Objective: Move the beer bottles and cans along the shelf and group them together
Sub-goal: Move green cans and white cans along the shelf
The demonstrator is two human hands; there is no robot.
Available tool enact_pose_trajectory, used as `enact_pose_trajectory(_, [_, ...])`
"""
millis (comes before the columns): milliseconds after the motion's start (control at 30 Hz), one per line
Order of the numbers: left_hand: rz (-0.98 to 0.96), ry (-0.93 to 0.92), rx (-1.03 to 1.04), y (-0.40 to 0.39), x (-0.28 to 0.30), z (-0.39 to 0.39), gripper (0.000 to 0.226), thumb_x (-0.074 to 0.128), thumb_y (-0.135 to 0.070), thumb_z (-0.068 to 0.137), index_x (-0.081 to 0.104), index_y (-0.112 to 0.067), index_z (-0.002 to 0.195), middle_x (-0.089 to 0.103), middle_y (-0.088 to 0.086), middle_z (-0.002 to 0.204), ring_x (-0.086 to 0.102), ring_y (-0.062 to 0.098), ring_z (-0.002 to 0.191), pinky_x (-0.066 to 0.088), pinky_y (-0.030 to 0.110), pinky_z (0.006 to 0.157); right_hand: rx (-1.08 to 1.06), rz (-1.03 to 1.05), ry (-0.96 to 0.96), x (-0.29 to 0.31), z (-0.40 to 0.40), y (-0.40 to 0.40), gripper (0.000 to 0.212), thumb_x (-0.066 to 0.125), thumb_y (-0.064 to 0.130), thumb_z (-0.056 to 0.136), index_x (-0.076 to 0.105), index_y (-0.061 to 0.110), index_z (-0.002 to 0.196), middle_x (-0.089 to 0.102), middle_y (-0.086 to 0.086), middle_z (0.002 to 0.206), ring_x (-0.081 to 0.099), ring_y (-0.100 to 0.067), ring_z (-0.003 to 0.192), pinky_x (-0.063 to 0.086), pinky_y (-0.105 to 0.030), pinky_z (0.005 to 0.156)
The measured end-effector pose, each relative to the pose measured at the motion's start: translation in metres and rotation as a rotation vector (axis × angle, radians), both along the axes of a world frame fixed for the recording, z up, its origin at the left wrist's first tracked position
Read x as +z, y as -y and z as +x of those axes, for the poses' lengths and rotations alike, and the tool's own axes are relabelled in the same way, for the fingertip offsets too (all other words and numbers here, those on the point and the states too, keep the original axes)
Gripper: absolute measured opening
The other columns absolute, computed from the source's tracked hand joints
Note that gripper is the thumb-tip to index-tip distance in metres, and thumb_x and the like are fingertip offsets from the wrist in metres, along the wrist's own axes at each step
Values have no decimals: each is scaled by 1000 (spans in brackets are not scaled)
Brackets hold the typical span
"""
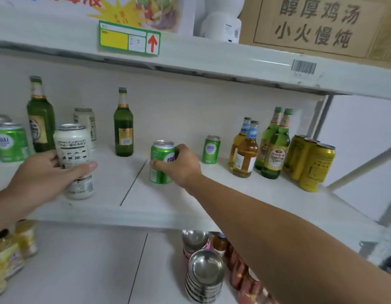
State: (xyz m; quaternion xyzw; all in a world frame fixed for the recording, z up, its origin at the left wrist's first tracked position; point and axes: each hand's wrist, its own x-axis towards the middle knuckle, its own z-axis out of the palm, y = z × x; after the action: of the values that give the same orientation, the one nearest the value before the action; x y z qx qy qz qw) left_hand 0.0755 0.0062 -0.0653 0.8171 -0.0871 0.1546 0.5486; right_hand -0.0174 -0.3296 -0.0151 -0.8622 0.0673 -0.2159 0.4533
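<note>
I am looking forward and down at a white shelf (159, 207) stocked with beer, with both of the person's bare hands reaching in.

The left hand (45, 174), at about 9 o'clock in the view, wraps around a white can (75, 159) with black print, thumb across the front and fingers curled behind it. The can stands upright at the front of the shelf.

The right hand (179, 165), near the centre, grips a green can (161, 162) from its right side, fingers curled round the front and thumb low on the body. That can stands upright just right of a seam in the shelf board.

At 10 o'clock from the white can, a tall green bottle (40, 119) stands upright, with a second white can (86, 123) just beside it toward the back. At the far left edge are more green cans (10, 141), close together.

At 11 o'clock from the green can, another green bottle (123, 126) stands alone. At 2 o'clock from the right hand, a lone green can (211, 149) stands apart.

Further toward 3 o'clock, two amber bottles (245, 150) stand touching, then two green labelled bottles (273, 148), then a row of yellow cans (310, 163) at the shelf's right end.

On the lower shelf, at 6 o'clock, sit stacked steel bowls (204, 275).
</note>
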Motion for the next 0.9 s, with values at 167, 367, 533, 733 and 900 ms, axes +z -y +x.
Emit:
enact_pose_trajectory(167, [-45, 15, -150, 71, 27, -41, 73, 93, -83, 47, 71, -62, 113, 78, -32, 102, 77, 2, 96, 60, 36, 87, -106, 8, -4, 6, -56, 63, 68, 96, 48, 71, 61, 19, 122, 73, 2, 107, 71, -19, 98, 64, -46, 92])
enact_pose_trajectory(367, [-40, 60, -291, 156, 53, -87, 64, 95, -70, 53, 81, -37, 106, 81, -26, 99, 77, -6, 88, 57, 28, 85, -196, -27, 17, 17, -114, 136, 61, 96, 43, 74, 63, 20, 120, 73, 5, 102, 71, -13, 93, 64, -44, 89])
enact_pose_trajectory(533, [-37, 11, -350, 224, 63, -113, 48, 97, -45, 72, 79, -28, 113, 82, -12, 108, 78, 8, 100, 59, 39, 100, -207, 5, 9, 24, -148, 191, 60, 96, 39, 74, 66, 21, 122, 75, 5, 104, 72, -14, 96, 64, -43, 91])
enact_pose_trajectory(733, [-20, -14, -351, 287, 63, -128, 44, 97, -43, 74, 77, -30, 111, 81, -10, 108, 78, 10, 100, 61, 44, 100, -202, 21, 57, 20, -170, 241, 64, 96, 38, 75, 65, 19, 127, 73, 7, 103, 70, -7, 94, 63, -35, 85])
enact_pose_trajectory(900, [-14, -10, -285, 316, 58, -128, 42, 99, -39, 72, 78, -28, 107, 83, -12, 100, 79, 3, 89, 63, 39, 95, -123, 8, 37, 6, -159, 263, 62, 97, 39, 72, 64, 23, 122, 74, 5, 105, 72, -14, 98, 63, -46, 92])
